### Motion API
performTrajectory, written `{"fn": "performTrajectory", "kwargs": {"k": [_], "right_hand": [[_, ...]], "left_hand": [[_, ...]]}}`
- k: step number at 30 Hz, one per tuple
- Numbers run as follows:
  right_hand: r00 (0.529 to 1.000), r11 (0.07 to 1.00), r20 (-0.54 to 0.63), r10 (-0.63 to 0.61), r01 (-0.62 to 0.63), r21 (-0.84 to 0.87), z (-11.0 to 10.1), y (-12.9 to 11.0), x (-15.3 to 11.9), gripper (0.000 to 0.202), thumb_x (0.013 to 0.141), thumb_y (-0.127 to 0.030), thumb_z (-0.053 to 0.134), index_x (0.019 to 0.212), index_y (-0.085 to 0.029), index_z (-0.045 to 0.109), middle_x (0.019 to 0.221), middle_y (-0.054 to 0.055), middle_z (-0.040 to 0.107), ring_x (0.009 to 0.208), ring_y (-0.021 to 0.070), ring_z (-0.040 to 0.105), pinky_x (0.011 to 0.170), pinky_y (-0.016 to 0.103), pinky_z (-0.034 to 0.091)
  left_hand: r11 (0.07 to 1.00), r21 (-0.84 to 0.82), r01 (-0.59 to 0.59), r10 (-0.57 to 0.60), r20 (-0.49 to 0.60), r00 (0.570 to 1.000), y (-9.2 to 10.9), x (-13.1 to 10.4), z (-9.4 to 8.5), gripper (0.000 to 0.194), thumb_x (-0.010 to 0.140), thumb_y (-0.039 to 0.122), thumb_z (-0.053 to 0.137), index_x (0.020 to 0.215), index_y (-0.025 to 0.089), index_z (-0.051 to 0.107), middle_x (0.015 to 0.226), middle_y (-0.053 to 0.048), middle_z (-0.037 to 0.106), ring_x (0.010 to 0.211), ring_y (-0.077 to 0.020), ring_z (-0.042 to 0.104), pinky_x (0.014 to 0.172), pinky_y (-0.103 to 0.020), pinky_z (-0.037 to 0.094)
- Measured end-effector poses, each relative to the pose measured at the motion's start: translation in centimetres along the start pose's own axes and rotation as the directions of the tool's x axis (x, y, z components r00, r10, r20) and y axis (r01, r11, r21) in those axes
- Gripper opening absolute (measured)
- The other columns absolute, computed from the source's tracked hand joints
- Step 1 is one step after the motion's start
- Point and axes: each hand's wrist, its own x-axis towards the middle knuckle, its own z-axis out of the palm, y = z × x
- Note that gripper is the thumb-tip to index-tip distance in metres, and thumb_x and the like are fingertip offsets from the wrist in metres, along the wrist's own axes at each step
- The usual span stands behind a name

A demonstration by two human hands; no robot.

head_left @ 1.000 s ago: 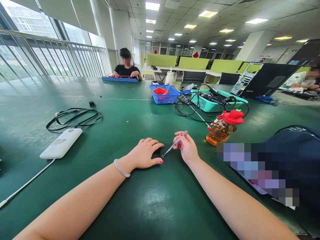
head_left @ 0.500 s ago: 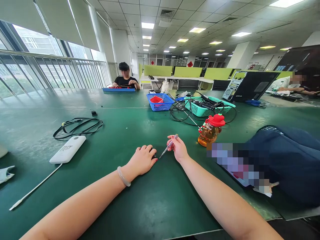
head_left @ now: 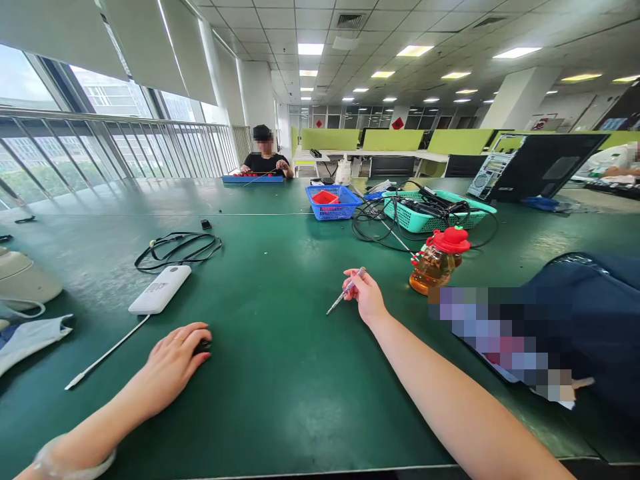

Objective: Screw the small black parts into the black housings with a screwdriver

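Note:
My left hand point(head_left: 173, 370) rests low over the green table point(head_left: 280, 373) at the left, its fingers curled round a small black object point(head_left: 203, 346). Most of that object is hidden under the fingers, so its kind does not show. In my right hand point(head_left: 369, 298), near the middle, is a thin screwdriver point(head_left: 336, 305) with a clear handle, gripped between thumb and fingers. Its metal tip points down and left at the table. The two hands are well apart.
Left lie a white power bank point(head_left: 160, 290), a coiled black cable point(head_left: 177, 248) and a small black piece point(head_left: 206, 225). A red-lidded bottle point(head_left: 435, 267), blue basket point(head_left: 333, 208) and green basket point(head_left: 415, 217) of cables stand ahead. A dark bag point(head_left: 590, 320) lies right; a person point(head_left: 267, 160) sits opposite.
My left hand has moved left and nearer to me with the small black object, away from the screwdriver tip. My right hand still holds the screwdriver in much the same place. The view has turned slightly left.

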Motion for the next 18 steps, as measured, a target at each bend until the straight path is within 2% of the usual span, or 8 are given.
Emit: {"fn": "performTrajectory", "kwargs": {"k": [3, 6, 11, 16, 18], "right_hand": [[1.000, 1.000, 0.007, 0.006, -0.006, -0.013, 0.1, -0.1, -0.1, 0.042, 0.069, -0.055, 0.075, 0.086, -0.019, 0.064, 0.060, -0.003, 0.063, 0.042, 0.0084, 0.053, 0.044, 0.023, 0.042], [1.000, 1.000, 0.010, 0.005, -0.005, -0.021, 0.2, -0.1, -0.2, 0.042, 0.070, -0.056, 0.074, 0.086, -0.019, 0.063, 0.059, -0.003, 0.062, 0.043, 0.0084, 0.053, 0.044, 0.023, 0.041], [1.000, 0.999, 0.017, 0.002, -0.001, -0.035, 0.3, -0.1, -0.1, 0.042, 0.070, -0.056, 0.073, 0.085, -0.019, 0.062, 0.058, -0.003, 0.062, 0.042, 0.0090, 0.052, 0.043, 0.023, 0.041], [1.000, 0.999, 0.024, 0.006, -0.005, -0.048, 0.3, -0.2, -0.1, 0.041, 0.068, -0.056, 0.074, 0.084, -0.019, 0.063, 0.058, -0.004, 0.062, 0.042, 0.0087, 0.052, 0.043, 0.023, 0.041], [1.000, 0.999, 0.026, 0.009, -0.008, -0.050, 0.3, -0.2, -0.2, 0.041, 0.069, -0.055, 0.074, 0.085, -0.020, 0.063, 0.058, -0.004, 0.063, 0.042, 0.0089, 0.053, 0.043, 0.023, 0.041]], "left_hand": [[0.995, 0.050, 0.088, -0.086, -0.032, 0.996, -3.6, -1.1, -0.6, 0.037, 0.087, 0.048, 0.040, 0.101, 0.024, 0.064, 0.125, -0.010, 0.065, 0.116, -0.0300, 0.060, 0.103, -0.048, 0.044], [0.985, 0.092, 0.145, -0.142, -0.040, 0.989, -5.6, -1.6, -1.2, 0.041, 0.088, 0.049, 0.038, 0.107, 0.024, 0.065, 0.127, -0.009, 0.064, 0.118, -0.0287, 0.060, 0.107, -0.047, 0.041], [0.960, 0.134, 0.247, -0.240, -0.069, 0.968, -7.4, -2.2, -1.5, 0.046, 0.087, 0.054, 0.036, 0.111, 0.028, 0.066, 0.128, -0.004, 0.065, 0.112, -0.0293, 0.064, 0.102, -0.048, 0.045], [0.957, 0.135, 0.257, -0.250, -0.067, 0.966, -8.4, -2.6, -1.5, 0.047, 0.086, 0.057, 0.041, 0.112, 0.030, 0.068, 0.128, -0.002, 0.065, 0.109, -0.0282, 0.065, 0.102, -0.045, 0.046], [0.962, 0.095, 0.257, -0.247, -0.104, 0.963, -8.3, -2.6, -1.6, 0.046, 0.084, 0.059, 0.044, 0.110, 0.031, 0.070, 0.126, -0.001, 0.067, 0.110, -0.0282, 0.064, 0.102, -0.044, 0.047]]}}
